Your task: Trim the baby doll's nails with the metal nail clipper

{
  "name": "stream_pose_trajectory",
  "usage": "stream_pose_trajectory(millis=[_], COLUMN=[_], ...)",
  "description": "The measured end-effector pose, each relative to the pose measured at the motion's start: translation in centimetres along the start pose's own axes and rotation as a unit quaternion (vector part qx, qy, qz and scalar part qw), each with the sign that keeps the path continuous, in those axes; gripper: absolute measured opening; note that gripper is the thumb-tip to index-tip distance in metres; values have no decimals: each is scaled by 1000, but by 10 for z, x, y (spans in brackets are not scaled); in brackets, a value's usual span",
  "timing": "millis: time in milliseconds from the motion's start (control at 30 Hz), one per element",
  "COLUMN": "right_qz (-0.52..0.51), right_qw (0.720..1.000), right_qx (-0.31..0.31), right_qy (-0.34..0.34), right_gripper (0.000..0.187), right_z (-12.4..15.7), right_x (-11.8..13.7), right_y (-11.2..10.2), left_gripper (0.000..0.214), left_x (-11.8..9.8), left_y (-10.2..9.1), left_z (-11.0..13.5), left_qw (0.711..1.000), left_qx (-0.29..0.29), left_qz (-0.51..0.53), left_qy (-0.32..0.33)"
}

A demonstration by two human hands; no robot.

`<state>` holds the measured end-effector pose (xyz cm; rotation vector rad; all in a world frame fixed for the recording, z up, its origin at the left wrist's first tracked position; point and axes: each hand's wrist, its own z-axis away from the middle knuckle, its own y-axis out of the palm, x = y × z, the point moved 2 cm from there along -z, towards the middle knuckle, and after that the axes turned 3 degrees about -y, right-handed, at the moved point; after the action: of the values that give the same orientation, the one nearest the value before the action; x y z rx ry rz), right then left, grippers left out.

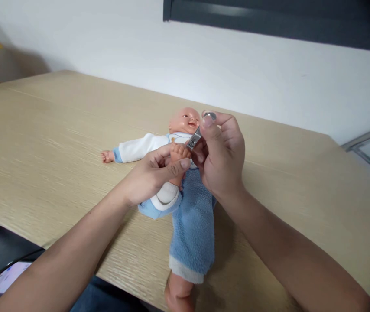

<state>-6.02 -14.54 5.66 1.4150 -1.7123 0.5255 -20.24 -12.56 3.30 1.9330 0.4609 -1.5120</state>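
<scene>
Catalogue of items, clock positions read from the doll's raised foot. Left hand, at 8 o'clock: closed around the raised foot of a vinyl baby doll, holding it up with the toes exposed. Right hand, at 3 o'clock: thumb and fingers pinched together on a steel nail clipper, at 1 o'clock, its cutting end right at the toes; contact cannot be confirmed from this view. Baby doll: lying on its back, head at 12 o'clock, white sleeve stretched out toward 9 o'clock, blue terry suit running toward 6 o'clock, second foot bare at the near edge of the view. Surface: light wood grain, carrying the doll. Beyond it, a white wall and a dark frame, both toward 12 to 1 o'clock. Lit phone screen: low, off the surface, far toward 8 o'clock. Risks: a loose left-hand hold could let the foot slip or rotate, putting the clipper's edge against the wrong toe; the narrow pinch on the clipper could let it twist or drop; closing it too deep could nick the vinyl.
</scene>
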Motion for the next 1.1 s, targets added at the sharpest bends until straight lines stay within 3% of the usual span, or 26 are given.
stream_pose_trajectory(millis=[600,767,933,1100], right_qz=[0,-29,-31,-11], right_qw=[1000,999,999,999], right_qx=[8,26,1,20], right_qy=[-1,-30,-40,-43], right_gripper=[33,29,24,26], right_z=[0,-1,0,2], right_x=[2,5,2,8], right_y=[-1,-4,-3,1], left_gripper=[27,22,30,32], left_x=[0,4,3,2], left_y=[-1,-5,-5,-3], left_z=[1,6,6,4], left_qw=[999,998,998,998], left_qx=[30,51,44,53], left_qz=[-3,-19,-39,-39], left_qy=[17,10,-1,4])
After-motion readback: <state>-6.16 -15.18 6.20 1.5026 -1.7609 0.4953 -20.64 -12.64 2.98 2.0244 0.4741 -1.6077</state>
